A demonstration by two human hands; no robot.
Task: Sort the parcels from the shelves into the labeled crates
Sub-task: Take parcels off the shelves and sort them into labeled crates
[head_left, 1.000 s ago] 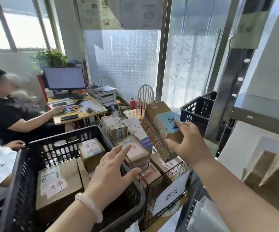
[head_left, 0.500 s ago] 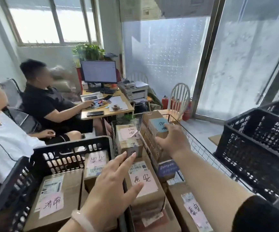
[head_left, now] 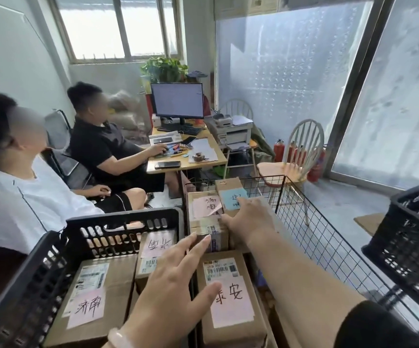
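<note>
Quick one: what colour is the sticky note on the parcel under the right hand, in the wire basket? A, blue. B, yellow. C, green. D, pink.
A: the note on the parcel that the right hand holds in the wire basket is blue, while the box beside it carries a pink note.
</note>
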